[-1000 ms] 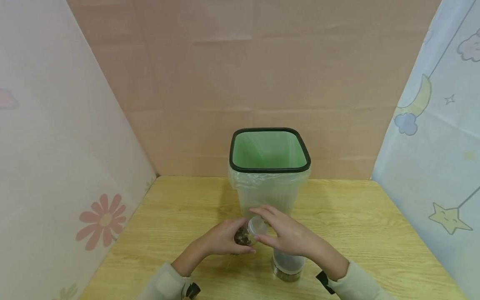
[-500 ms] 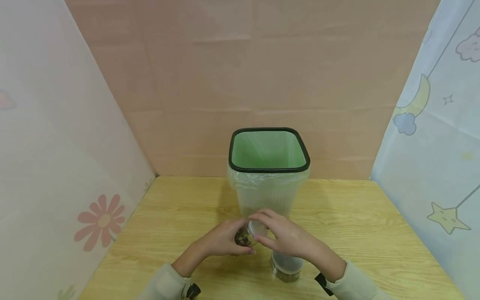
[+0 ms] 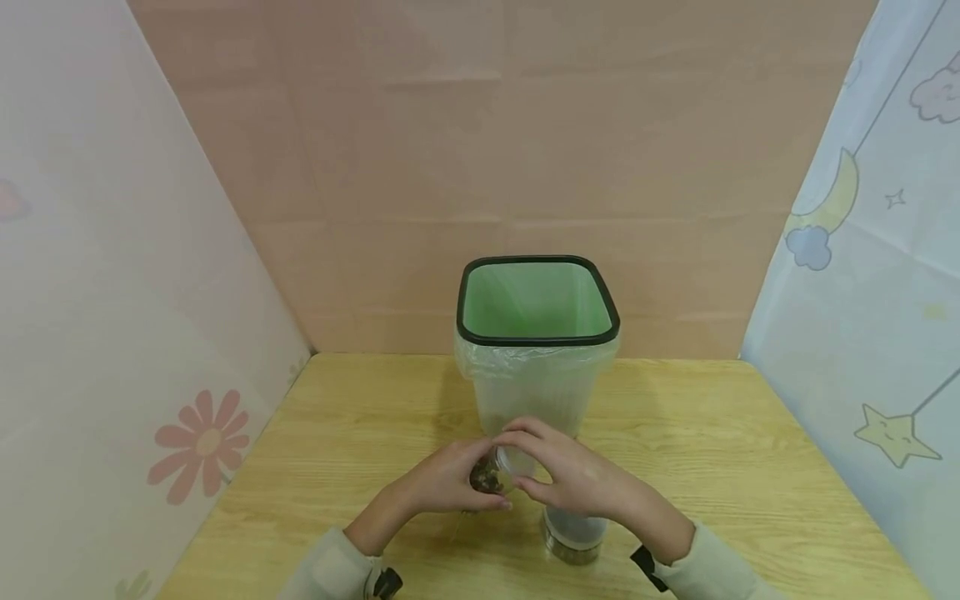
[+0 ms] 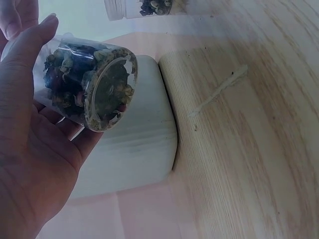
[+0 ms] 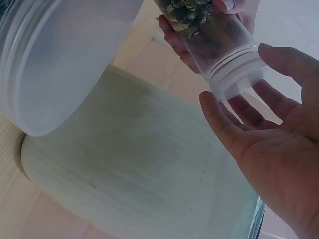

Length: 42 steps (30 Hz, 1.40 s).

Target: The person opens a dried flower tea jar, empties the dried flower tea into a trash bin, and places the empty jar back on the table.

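In the left wrist view a clear plastic jar (image 4: 89,84), part filled with dark dried flowers or leaves, lies tilted in my left hand (image 3: 450,482), its base toward the camera. The fingers and thumb of that hand wrap round its body. My right hand (image 3: 581,477) reaches over from the other side, thumb and fingertips gripping the translucent screw lid (image 5: 237,74) on the jar's end. Under my right hand a second, wider jar (image 3: 573,540) with a frosted lid stands on the table; dark dried bits show in it.
Just behind both hands stands a pale trash bin (image 3: 536,396) with a black rim and a plastic liner. A thin pale strip (image 4: 219,92) and a few crumbs lie on the wooden table (image 3: 360,433). Printed cloth walls enclose the sides and back.
My right hand's fingers have turned and closed further over the lid, covering more of it. The left hand and its jar stay almost in place.
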Available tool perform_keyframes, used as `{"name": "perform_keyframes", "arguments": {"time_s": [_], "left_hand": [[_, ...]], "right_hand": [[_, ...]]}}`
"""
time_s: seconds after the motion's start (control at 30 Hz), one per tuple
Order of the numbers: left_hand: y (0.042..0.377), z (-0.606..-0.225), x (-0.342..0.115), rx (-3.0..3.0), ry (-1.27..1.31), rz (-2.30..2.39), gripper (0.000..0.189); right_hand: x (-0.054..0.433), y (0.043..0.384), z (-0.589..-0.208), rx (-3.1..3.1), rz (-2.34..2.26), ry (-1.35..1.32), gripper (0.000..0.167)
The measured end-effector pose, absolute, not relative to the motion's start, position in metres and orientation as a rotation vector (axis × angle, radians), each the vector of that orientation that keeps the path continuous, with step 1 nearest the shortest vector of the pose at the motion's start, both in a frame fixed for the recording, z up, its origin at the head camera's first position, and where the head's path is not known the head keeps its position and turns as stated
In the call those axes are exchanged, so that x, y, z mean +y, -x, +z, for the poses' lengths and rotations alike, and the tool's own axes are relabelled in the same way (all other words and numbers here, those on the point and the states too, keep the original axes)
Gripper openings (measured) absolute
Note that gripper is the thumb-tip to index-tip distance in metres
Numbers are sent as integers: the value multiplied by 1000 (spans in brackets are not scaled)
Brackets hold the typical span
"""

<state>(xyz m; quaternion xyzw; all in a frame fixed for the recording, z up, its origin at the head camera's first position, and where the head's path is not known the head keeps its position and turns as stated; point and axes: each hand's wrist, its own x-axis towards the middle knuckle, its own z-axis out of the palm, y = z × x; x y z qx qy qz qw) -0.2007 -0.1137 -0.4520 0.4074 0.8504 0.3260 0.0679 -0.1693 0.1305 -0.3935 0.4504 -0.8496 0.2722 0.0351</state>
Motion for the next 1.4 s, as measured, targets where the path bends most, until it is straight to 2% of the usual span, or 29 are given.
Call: {"name": "perform_keyframes", "arguments": {"time_s": [0.2, 0.47, 0.7, 0.93, 1.13, 1.4], "left_hand": [[201, -449, -112, 2573, -1207, 980, 78], [202, -451, -110, 2553, -1148, 1012, 62], [202, -452, -111, 2569, -1171, 980, 71], [201, -452, -113, 2558, -1202, 976, 74], [201, -452, -114, 2570, -1196, 977, 80], [203, -452, -113, 2555, -1148, 1013, 57]], "right_hand": [[132, 169, -391, -2684, 847, -1269, 62], [130, 170, -395, -2738, 875, -1135, 54], [128, 170, -397, -2706, 876, -1198, 44], [130, 171, -397, -2640, 847, -1346, 47], [129, 171, -396, -2676, 836, -1308, 55], [127, 172, -394, -2748, 901, -1103, 53]]}}
